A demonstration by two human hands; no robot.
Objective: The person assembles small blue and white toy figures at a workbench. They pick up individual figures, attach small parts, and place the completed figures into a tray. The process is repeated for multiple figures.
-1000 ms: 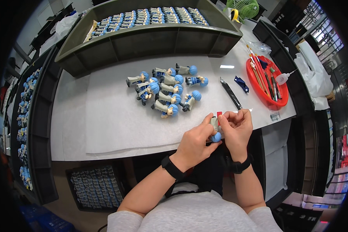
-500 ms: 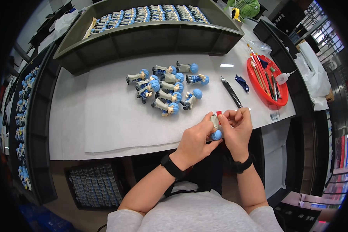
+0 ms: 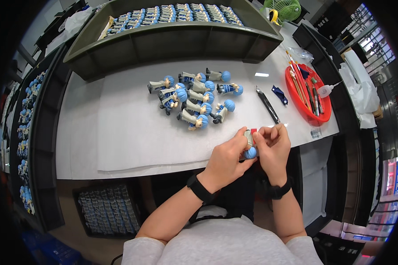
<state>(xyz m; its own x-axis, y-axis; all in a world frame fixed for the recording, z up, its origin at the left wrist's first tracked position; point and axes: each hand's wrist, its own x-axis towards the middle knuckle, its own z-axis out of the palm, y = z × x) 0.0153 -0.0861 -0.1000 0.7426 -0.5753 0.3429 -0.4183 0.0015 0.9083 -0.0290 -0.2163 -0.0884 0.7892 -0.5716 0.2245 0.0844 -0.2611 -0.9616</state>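
Both hands, left [image 3: 227, 157] and right [image 3: 274, 148], closed their grip on one blue-haired figurine [image 3: 249, 145] near the counter [image 3: 119, 128] edge, below the figurine pile [image 3: 194, 99], left of the red tray [image 3: 296, 95].

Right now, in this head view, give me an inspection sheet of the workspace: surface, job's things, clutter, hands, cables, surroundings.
Surface: white table covered with a pale sheet.
Job's things: one blue-haired figurine held between both hands; a pile of figurines lying loose on the sheet.
Clutter: red tray with brushes and tools, a small glue bottle, a dark slim tool, a blue clip.
Hands: left hand grips the figurine; right hand pinches its upper end. Dark wristbands on both.
Cables: nothing seen.
Surroundings: a large dark bin of figurines behind, dark trays of figurines at left, a crate under the table, a green fan.
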